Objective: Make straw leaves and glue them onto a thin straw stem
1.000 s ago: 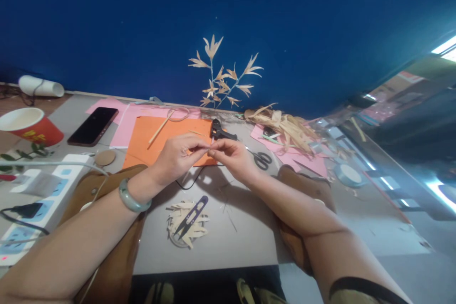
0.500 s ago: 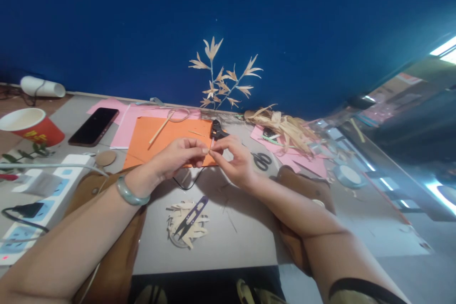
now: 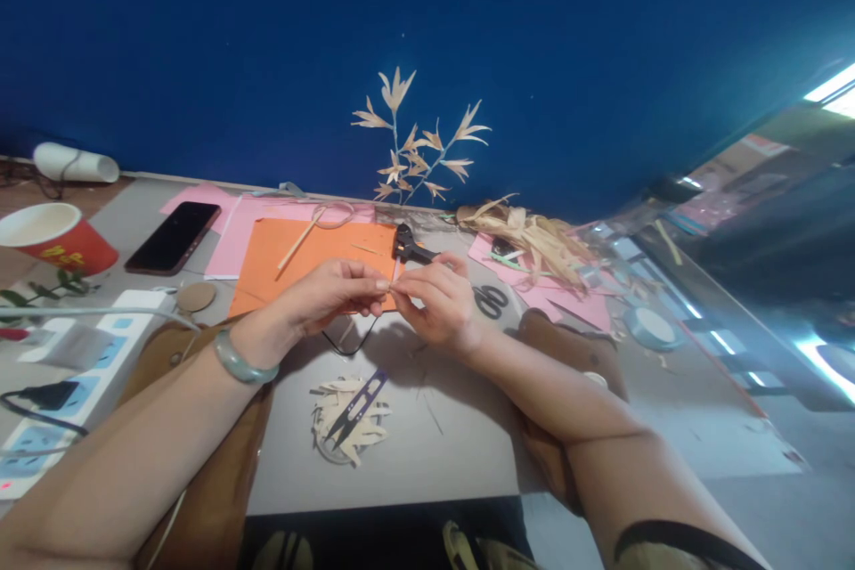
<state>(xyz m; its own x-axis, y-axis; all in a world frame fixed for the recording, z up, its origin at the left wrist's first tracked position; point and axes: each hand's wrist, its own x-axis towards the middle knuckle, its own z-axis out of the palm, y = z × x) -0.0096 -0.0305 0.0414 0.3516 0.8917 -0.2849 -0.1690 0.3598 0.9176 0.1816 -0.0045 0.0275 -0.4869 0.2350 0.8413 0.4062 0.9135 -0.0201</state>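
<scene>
My left hand [image 3: 344, 292] and my right hand [image 3: 437, 298] meet fingertip to fingertip over the near edge of an orange sheet [image 3: 267, 254]. Both are closed in a pinch; whatever lies between the fingertips is too small to make out. Just behind my right hand is a black glue gun [image 3: 409, 245]. Below the hands, purple-handled thread snips [image 3: 359, 408] rest on a small heap of pale, petal-shaped husk pieces [image 3: 364, 438]. Farther back, a branch with pointed dried-husk flowers [image 3: 415, 142] stands upright against the blue wall.
A bundle of dried husks [image 3: 525, 236] lies on pink paper [image 3: 567, 307] at the right, near black-handled scissors [image 3: 491, 301]. On the left are a phone [image 3: 174, 236], a red paper cup [image 3: 60, 238], a power strip [image 3: 90, 383] and a round brown disc [image 3: 196, 297].
My right hand's fingers have shifted and curled at the pinch, while my left hand keeps nearly the same hold. The view has moved very slightly.
</scene>
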